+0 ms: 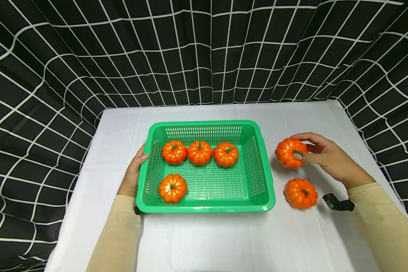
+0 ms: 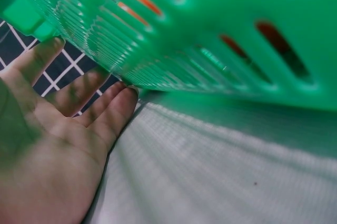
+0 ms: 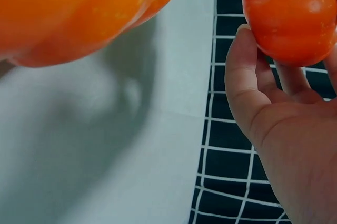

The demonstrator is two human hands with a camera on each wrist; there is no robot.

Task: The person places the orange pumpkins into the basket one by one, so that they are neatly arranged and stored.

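My right hand grips a small orange toy pumpkin by its side, thumb near the green stem. A shadow lies under it on the cloth, and the right wrist view shows the held pumpkin between thumb and fingers. Just in front of it, another pumpkin rests on the table. The left hand holds the left side of a green plastic basket, its thumb on the rim. In the left wrist view, the fingers reach along the slotted outer wall.
Inside the basket, three pumpkins stand in a row along the back, one of them the middle pumpkin. A further pumpkin sits at the front left. White cloth covers the table, and dark gridded curtains surround its back and sides.
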